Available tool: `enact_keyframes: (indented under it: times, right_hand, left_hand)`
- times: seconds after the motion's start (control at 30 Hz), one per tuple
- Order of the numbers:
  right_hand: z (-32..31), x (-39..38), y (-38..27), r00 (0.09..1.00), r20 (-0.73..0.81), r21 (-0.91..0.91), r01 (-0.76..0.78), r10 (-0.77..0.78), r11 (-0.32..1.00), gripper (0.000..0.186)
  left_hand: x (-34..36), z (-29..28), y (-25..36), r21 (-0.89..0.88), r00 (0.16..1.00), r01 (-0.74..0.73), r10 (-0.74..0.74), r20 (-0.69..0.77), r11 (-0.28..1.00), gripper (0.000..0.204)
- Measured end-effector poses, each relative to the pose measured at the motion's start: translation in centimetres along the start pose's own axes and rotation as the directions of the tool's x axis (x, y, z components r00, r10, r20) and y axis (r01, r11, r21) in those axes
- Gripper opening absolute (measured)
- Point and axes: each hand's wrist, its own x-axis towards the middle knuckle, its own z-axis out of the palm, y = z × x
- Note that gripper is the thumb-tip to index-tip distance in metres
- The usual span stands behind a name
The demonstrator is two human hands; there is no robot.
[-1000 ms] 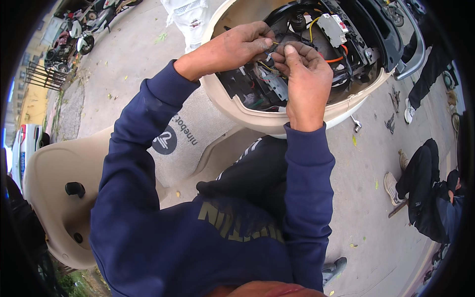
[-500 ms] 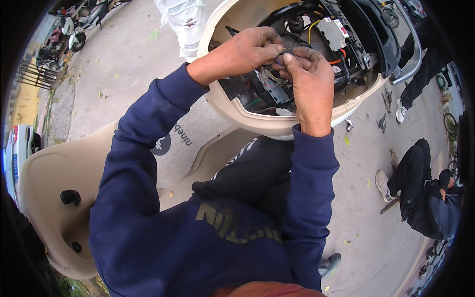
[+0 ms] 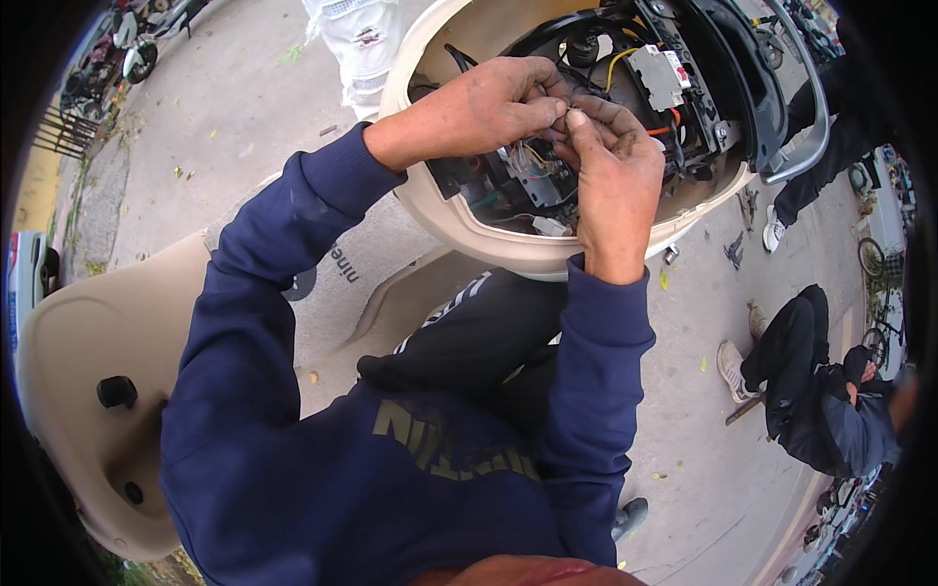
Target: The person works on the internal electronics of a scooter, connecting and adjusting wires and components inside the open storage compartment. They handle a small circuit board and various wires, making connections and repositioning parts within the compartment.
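Observation:
My left hand (image 3: 489,105) and my right hand (image 3: 621,181) meet fingertip to fingertip over the open body of a beige electric scooter (image 3: 440,210). Both are closed in a pinch around what looks like a thin wire, mostly covered by the fingers. Below them lie a bundle of fine coloured wires and a metal bracket (image 3: 535,186). Just right of the fingers, a grey-white breaker box (image 3: 660,78) with a red switch sits among black cables. A yellow wire (image 3: 616,68) runs to it, and an orange wire (image 3: 674,121) shows underneath.
The raised black seat part with a silver grab rail (image 3: 819,127) borders the opening on the right. The scooter's beige front panel (image 3: 98,332) is at left. A person (image 3: 821,410) sits at right, and another stands behind the rail. Metal parts (image 3: 733,254) lie on the ground.
The view has shifted slightly, moving the scene a little left. My hands stay pinched together over the opening, with the fingertips drawn slightly closer.

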Motion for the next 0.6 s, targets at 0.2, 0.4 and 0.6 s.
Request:
enact_keyframes:
  times: [0.2,0.4,0.6]
  right_hand:
    - [0.2,-0.2,-0.2,1.0,-0.031,-0.026,-0.004,0.004,1.0,0.016]
    - [-0.2,0.2,0.5,0.999,-0.05,-0.046,0.018,-0.021,0.999,0.016]
    - [-0.6,1.0,1.7,0.986,-0.097,-0.231,0.11,-0.136,0.967,0.016]
  left_hand:
    - [-0.6,0.5,1.0,0.117,0.999,-0.01,0.016,-0.049,0.993,0.024]
    - [-0.7,2.0,1.3,0.427,0.94,-0.206,0.299,-0.163,0.881,0.026]
    - [-1.0,3.2,1.9,0.627,0.879,-0.196,0.419,-0.228,0.754,0.025]
